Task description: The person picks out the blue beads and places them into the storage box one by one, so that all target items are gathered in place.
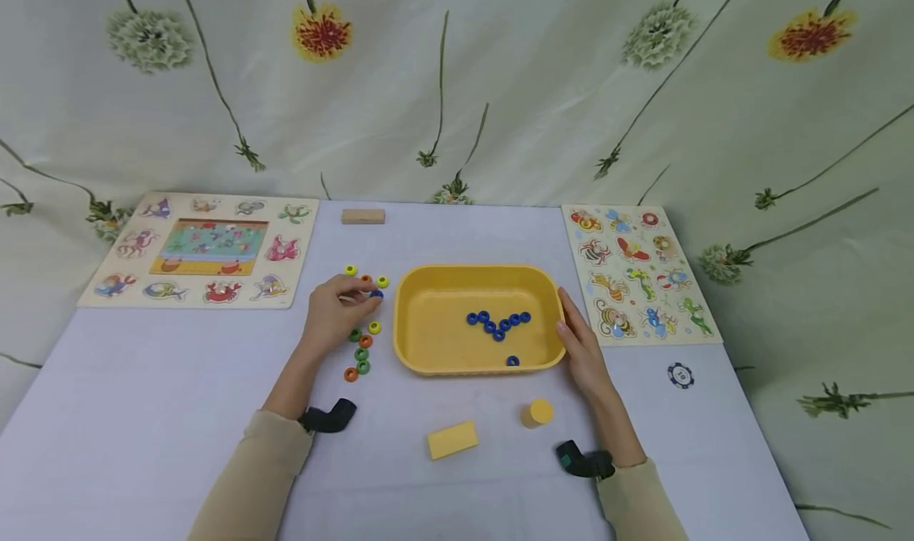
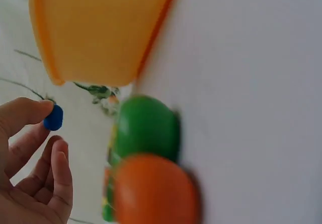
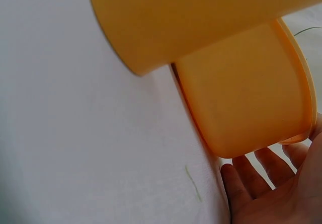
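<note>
Between thumb and finger, my left hand (image 1: 332, 315) pinches a small blue bead (image 2: 53, 117), just left of the yellow tray (image 1: 435, 319). Several blue beads (image 1: 489, 327) lie inside the tray, most of them in a loose V and one nearer the front wall. Around and below the left hand are loose beads on the cloth: yellow (image 1: 374, 328), green (image 1: 362, 354) and orange (image 1: 351, 374); the hand partly hides some. My right hand (image 1: 585, 354) rests against the tray's right end, fingers extended along the outer wall and thumb at the rim.
A sea-animal puzzle board (image 1: 286, 239) lies back left, an insect puzzle board (image 1: 628, 239) back right. A wooden block (image 1: 362, 216) is behind the tray. In front are a yellow block (image 1: 453, 440) and a yellow cylinder (image 1: 537, 413). A poker chip (image 1: 681, 375) lies right.
</note>
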Tool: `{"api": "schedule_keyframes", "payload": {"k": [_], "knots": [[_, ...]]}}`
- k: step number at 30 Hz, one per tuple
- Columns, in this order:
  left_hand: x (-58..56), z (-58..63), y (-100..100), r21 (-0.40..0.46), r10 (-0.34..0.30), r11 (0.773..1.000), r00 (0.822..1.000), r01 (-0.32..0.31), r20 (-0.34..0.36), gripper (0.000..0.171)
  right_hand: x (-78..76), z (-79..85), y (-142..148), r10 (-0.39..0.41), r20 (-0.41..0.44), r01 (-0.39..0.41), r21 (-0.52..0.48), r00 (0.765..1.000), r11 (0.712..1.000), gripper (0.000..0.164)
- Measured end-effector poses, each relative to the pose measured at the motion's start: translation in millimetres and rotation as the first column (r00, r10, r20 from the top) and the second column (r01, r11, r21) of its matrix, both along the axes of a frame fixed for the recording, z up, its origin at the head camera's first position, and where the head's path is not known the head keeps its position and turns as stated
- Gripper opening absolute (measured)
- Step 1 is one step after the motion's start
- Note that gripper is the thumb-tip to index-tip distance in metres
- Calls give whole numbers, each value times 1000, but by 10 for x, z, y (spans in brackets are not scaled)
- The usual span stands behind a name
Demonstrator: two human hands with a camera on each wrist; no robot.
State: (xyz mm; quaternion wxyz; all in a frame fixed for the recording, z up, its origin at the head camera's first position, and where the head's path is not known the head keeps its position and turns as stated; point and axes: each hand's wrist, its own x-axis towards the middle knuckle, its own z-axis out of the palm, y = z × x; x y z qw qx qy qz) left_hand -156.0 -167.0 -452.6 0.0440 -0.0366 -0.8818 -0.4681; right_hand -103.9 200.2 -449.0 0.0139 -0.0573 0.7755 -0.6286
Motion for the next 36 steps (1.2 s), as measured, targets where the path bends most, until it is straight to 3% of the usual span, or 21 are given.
{"api": "schedule_keyframes", "payload": {"k": [4,8,14,20,25,31,34,36], "knots": [[-4,278,259,139,-80,986,995,87,-51,28,-5,10,3,-9,-7,10,9,1000,1000,47],[-55,428,587,201,-207,959,978,198,26,24,-13,12,-5,-2,-14,2,-4,1000,1000,47],[-163,338,951,62,-296,955,937,290,187,17,-19,-3,-25,5,-4,-5,5,1000,1000,47],[-282,180,1108,-85,-309,936,915,340,257,14,-19,4,-23,-3,-9,3,12,1000,1000,47],[-326,125,1190,-163,-310,912,892,377,329,14,-9,7,-14,2,-5,-2,7,1000,1000,47],[-295,125,1252,-133,-378,886,857,445,350,19,-1,-1,-2,-2,-3,2,0,1000,1000,47],[-239,129,1242,-118,-415,874,849,472,327,26,-3,-5,-4,1,-6,-1,-6,1000,1000,47],[-176,152,1219,-144,-430,864,856,482,285,30,-4,-5,-9,7,-9,-7,-12,1000,1000,47]]}}
